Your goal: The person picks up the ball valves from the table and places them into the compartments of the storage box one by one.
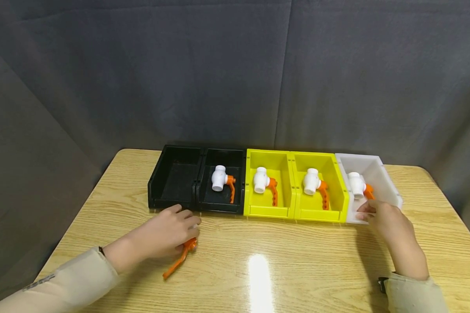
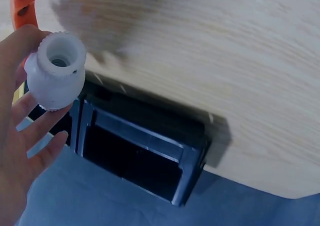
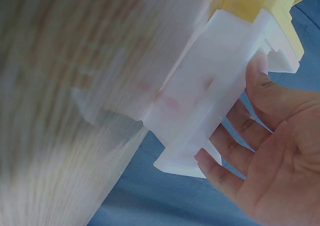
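Note:
My left hand (image 1: 176, 230) grips a white ball valve (image 2: 57, 71) above the table, in front of the black bins. The valve's orange lever handle (image 1: 182, 258) sticks out below the hand. In the left wrist view the thumb lies by the handle and the other fingers spread past the white body. My right hand (image 1: 389, 221) is at the front of the white bin (image 3: 200, 96), its fingertips over the front edge and nothing seen held in them. Inside that bin lies another white ball valve (image 1: 356, 184) with an orange handle, partly hidden by the hand.
Joined in a row are a black bin (image 1: 152, 184) without a valve, another black bin (image 1: 221, 208) and two yellow bins (image 1: 269, 212) (image 1: 321, 215), each of these three with one valve. A dark curtain (image 1: 227, 78) hangs behind the wooden table (image 1: 297, 261).

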`<state>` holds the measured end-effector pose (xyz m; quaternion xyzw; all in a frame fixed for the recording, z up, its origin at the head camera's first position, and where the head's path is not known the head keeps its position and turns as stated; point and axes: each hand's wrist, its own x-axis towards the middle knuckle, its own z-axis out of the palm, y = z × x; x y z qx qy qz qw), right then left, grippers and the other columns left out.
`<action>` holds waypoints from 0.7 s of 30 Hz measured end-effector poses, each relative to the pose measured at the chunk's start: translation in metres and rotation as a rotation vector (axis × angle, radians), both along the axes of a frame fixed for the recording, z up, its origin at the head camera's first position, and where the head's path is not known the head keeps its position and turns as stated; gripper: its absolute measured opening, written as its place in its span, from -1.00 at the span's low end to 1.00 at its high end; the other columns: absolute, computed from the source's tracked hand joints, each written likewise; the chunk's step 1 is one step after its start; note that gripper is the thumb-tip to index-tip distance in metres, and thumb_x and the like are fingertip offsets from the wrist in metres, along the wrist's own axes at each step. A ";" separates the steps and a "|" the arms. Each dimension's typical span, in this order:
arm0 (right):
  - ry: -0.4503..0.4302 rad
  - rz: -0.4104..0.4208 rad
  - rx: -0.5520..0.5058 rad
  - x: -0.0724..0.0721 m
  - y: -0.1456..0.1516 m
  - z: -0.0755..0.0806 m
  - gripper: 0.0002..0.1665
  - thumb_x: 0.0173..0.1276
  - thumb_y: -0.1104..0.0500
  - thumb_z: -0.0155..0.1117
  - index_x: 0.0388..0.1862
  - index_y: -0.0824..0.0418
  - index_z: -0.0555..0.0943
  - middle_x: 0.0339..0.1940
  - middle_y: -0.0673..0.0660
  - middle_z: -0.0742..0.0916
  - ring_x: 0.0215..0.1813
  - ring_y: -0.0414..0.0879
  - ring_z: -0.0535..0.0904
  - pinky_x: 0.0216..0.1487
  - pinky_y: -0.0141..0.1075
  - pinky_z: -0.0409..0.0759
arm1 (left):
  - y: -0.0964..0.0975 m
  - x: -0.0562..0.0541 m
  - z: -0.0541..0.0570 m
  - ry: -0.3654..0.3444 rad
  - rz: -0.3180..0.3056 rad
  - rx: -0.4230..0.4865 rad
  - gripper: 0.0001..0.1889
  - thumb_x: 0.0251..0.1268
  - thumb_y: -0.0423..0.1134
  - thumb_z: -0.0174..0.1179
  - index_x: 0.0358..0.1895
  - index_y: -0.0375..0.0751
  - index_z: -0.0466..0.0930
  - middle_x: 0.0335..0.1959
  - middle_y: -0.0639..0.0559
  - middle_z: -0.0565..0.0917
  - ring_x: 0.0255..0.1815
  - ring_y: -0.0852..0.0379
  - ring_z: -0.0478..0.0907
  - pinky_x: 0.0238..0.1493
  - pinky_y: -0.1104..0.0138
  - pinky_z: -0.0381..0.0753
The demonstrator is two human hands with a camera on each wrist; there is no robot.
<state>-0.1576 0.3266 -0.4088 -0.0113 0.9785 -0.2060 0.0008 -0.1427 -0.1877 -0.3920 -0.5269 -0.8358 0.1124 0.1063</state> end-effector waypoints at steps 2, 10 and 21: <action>-0.006 -0.001 -0.001 0.000 0.000 0.000 -0.87 0.28 0.17 0.42 -0.35 0.21 0.67 -0.30 0.25 0.71 -0.31 0.20 0.58 -0.40 -0.03 0.43 | -0.003 -0.001 0.003 0.005 0.013 0.000 -0.74 -0.12 -0.16 0.50 -0.30 -0.02 0.67 -0.15 0.06 0.65 -0.20 0.06 0.60 -0.28 0.23 0.52; 0.002 0.001 -0.003 0.000 0.000 0.001 -0.86 0.28 0.17 0.42 -0.34 0.22 0.67 -0.28 0.27 0.72 -0.29 0.22 0.59 -0.39 -0.01 0.45 | -0.014 -0.007 0.014 0.046 0.037 0.048 -0.71 -0.18 -0.20 0.51 -0.30 -0.04 0.67 -0.12 0.01 0.66 -0.20 0.03 0.62 -0.31 0.25 0.50; -0.004 0.000 -0.005 0.000 0.000 0.001 -0.86 0.30 0.15 0.41 -0.29 0.21 0.69 -0.26 0.26 0.72 -0.29 0.22 0.60 -0.42 -0.03 0.44 | -0.022 -0.014 0.022 0.066 0.078 0.129 -0.72 -0.16 -0.21 0.51 -0.30 -0.04 0.66 -0.12 0.01 0.67 -0.16 0.01 0.63 -0.29 0.23 0.51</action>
